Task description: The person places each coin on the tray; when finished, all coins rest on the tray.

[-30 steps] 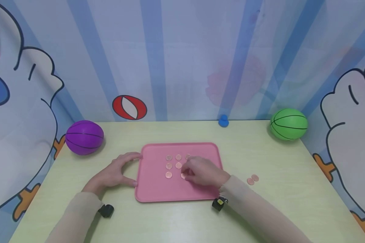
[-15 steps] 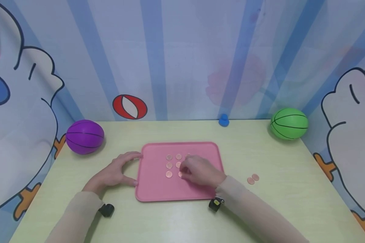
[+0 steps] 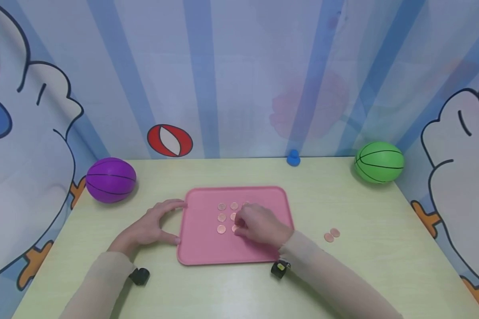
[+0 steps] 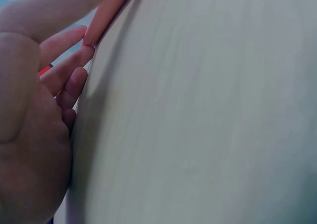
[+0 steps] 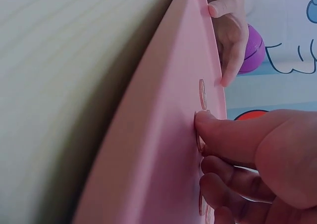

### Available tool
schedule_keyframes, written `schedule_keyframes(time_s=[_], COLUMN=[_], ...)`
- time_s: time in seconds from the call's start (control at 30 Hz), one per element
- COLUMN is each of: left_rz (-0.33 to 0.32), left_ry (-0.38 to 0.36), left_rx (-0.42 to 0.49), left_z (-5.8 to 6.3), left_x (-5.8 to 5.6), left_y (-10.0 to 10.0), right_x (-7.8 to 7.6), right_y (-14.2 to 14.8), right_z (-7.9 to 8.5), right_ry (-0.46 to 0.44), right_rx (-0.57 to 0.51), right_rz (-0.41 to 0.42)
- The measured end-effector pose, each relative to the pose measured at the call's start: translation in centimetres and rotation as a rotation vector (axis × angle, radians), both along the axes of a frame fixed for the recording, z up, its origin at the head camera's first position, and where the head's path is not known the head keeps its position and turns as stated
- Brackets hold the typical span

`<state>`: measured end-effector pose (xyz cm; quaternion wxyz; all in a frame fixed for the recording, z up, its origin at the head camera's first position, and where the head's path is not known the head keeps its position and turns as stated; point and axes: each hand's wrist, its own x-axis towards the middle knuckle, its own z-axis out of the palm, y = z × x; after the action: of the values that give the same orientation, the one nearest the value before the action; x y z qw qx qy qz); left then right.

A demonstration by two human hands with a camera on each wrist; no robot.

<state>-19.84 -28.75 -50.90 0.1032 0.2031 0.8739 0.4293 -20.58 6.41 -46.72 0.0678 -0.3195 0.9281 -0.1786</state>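
Note:
A pink tray (image 3: 207, 252) lies on the table, bearing small copper-coloured coins in rows. My right hand (image 3: 263, 225) is over its right half with fingers curled. Thumb and fingers are at a coin (image 3: 234, 228) in the nearest row; the right wrist view shows the thumb tip on that coin (image 5: 200, 143), partly hidden by it. To its left in the same row lies another coin (image 3: 221, 229). My left hand (image 3: 145, 228) rests at the tray's left edge, thumb and forefinger spread and touching the rim. Part of the far row is hidden by the right hand.
Two loose coins (image 3: 331, 235) lie on the table right of the tray. A purple ball (image 3: 111, 180) stands at the back left and a green ball (image 3: 379, 162) at the back right. A small blue knob-shaped thing (image 3: 293, 158) is at the back edge.
The right hand has slid a little to the left, and the coin at its fingertips has moved left with it, nearer its neighbour. The left hand has kept its place.

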Motion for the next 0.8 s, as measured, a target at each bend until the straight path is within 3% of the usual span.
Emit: schedule_keyframes(time_s=[0.8], left_rz=[0.011], left_ry=[-0.011], left_rx=[-0.01], left_z=[0.01], left_x=[0.12], left_y=[0.02], right_x=[0.12], right_y=[0.41], right_z=[-0.13], right_ry=[-0.008], right_rx=[-0.034], right_rz=[-0.015])
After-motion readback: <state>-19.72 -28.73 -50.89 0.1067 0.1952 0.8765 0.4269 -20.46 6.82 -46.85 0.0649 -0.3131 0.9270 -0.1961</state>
